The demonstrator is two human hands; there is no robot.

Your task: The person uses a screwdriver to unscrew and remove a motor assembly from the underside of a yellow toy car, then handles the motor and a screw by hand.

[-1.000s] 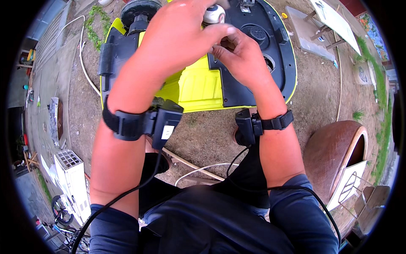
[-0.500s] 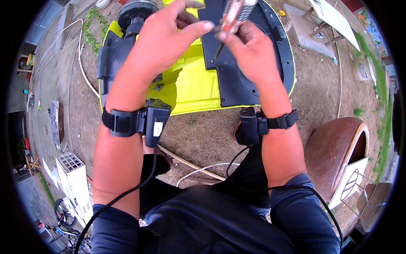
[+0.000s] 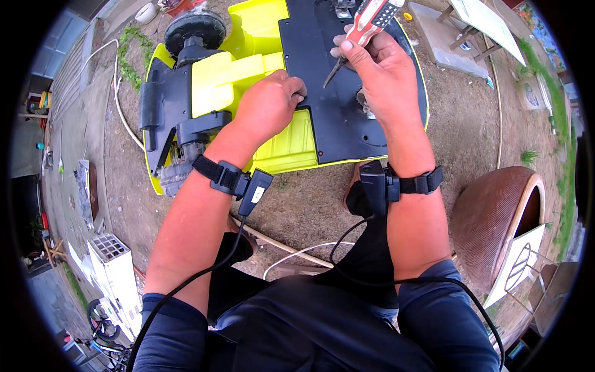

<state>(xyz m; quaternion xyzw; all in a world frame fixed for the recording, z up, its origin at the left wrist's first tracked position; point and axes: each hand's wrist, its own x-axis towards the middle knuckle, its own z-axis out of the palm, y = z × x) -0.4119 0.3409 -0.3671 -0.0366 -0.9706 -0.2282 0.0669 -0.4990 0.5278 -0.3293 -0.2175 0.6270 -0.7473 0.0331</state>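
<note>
Sleeves of dark navy cloth (image 3: 170,338), nearest, at the lower edge, bare forearms (image 3: 189,242) extending from them. Wristbands of black webbing (image 3: 427,181), one per arm, each with a small black box (image 3: 374,181) and black cable. Left hand (image 3: 263,105): fingers curled inward, thumb side against the stepped edge of a flat black plastic panel (image 3: 304,56); whether anything is pinched there cannot be told. Right hand (image 3: 395,77): thumb and fingers closed around a red-and-white-handled screwdriver (image 3: 372,23), handle raised to the upper right, dark shaft slanting down leftward above the same panel, tip near the left fingers. Panel fitted to a bright yellow plastic body (image 3: 214,80) over bare brown earth (image 3: 455,124), round black wheel (image 3: 195,31) at its far left. Off to the right, ribbed brown clay jar (image 3: 486,226), tipped over. Off to the left, thin pale hose (image 3: 116,87). Farther, upper right, white-topped table (image 3: 489,25).
</note>
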